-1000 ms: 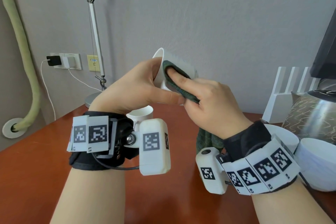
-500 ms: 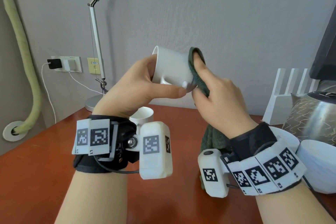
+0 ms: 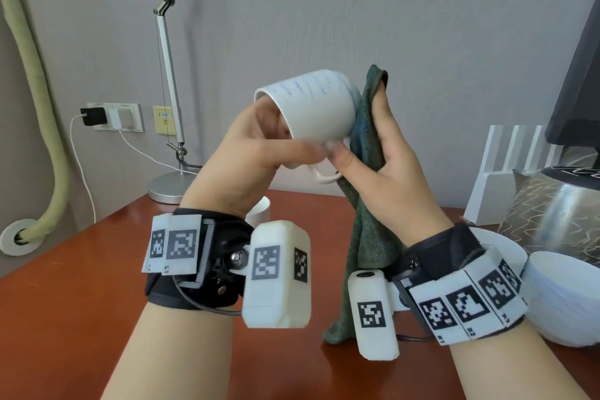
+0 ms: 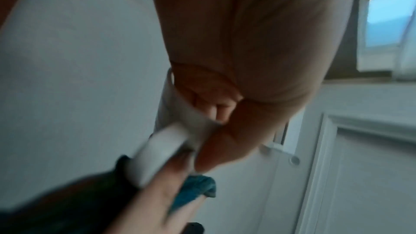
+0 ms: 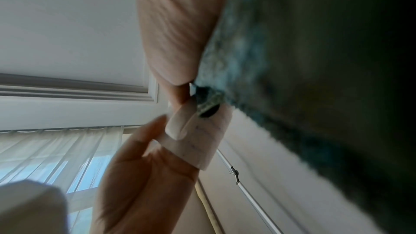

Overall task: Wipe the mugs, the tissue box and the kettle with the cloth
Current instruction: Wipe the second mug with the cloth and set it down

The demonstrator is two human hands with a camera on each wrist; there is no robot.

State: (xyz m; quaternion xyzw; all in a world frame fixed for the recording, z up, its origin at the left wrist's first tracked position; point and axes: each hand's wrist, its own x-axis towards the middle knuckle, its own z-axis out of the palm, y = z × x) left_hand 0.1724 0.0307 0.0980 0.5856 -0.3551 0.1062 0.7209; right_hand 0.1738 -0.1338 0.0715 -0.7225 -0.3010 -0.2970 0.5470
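Note:
My left hand [image 3: 276, 143] holds a white mug [image 3: 311, 107] on its side in the air, fingers inside the mouth and thumb under the wall near the handle. My right hand [image 3: 386, 143] pinches the dark green cloth [image 3: 367, 127] with its thumb and presses it flat against the mug's base; the cloth's tail hangs down to the table. The left wrist view shows the mug [image 4: 166, 141] and cloth [image 4: 193, 191], blurred. In the right wrist view the cloth [image 5: 292, 60] fills the right side, next to the mug [image 5: 202, 141]. A second white mug [image 3: 259, 209] stands behind my left wrist. The steel kettle [image 3: 571, 214] is at the far right.
The red-brown table [image 3: 65, 302] lies below my hands. A white bowl [image 3: 565, 299] and a white plate [image 3: 506, 247] sit by my right wrist, with a grey patterned item [image 3: 526, 204] and a white rack [image 3: 513, 169] behind. A lamp base [image 3: 168, 187] stands at the back left.
My right hand slid the cloth off the mug's side to its base. My left hand turned the mug so its wall faces up. Both hands rose slightly.

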